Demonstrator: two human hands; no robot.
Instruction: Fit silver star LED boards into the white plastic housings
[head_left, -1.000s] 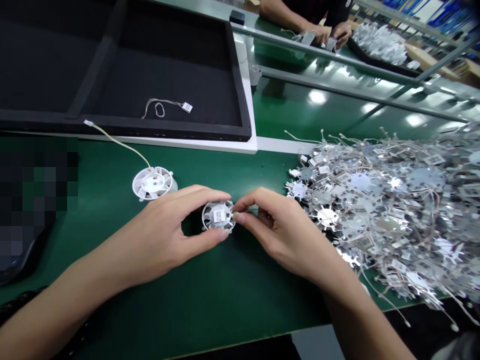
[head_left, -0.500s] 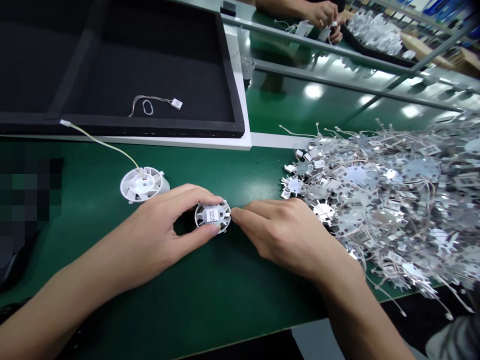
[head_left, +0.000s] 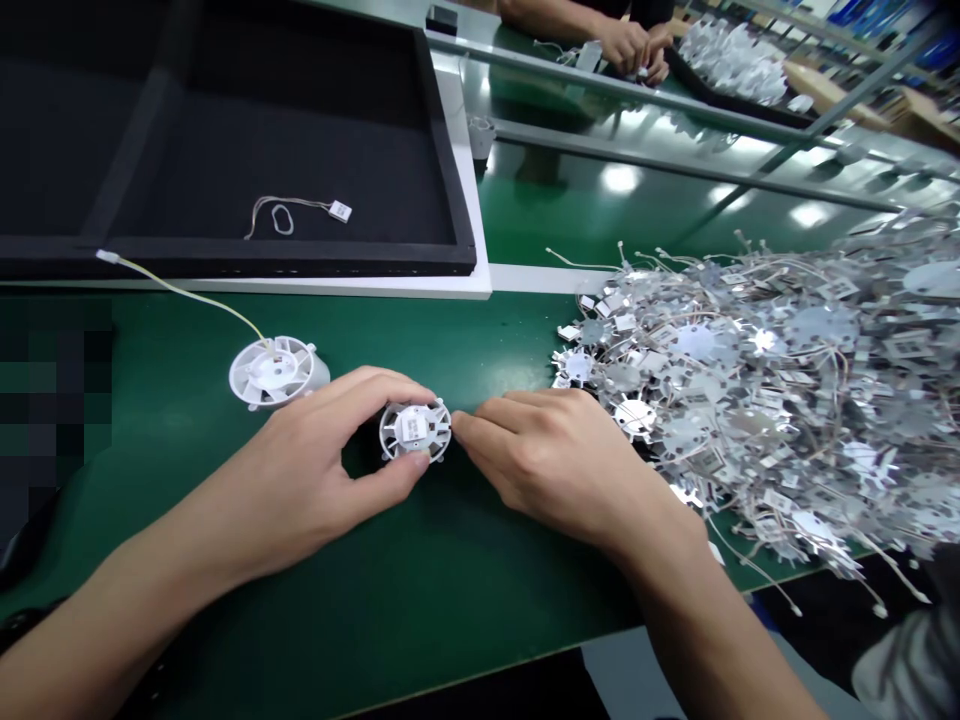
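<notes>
My left hand (head_left: pixel 330 460) grips a small round white fan housing (head_left: pixel 415 430) between thumb and forefinger, with a white label block at its centre. Close against the housing's right edge is my right hand (head_left: pixel 555 450), its thumb and fingertips pressed together; whatever they pinch is hidden or too small to name. Behind my left hand a second white fan housing (head_left: pixel 276 371) lies on the green table (head_left: pixel 390 600). From it a yellowish wire with a white connector (head_left: pixel 108 257) runs to the black tray's edge.
A large pile of silvery star-shaped plates with wires (head_left: pixel 750 400) covers the right side. The black tray (head_left: pixel 330 110) at the upper left holds a small wired part (head_left: pixel 340 211). Beyond a metal rail (head_left: pixel 675 100), another person's hands (head_left: pixel 637 50) handle small parts.
The whole view has shifted slightly, moving the scene a little left in the picture. Both hands keep nearly the same pose around the housing. The other person's hands have lowered slightly.
</notes>
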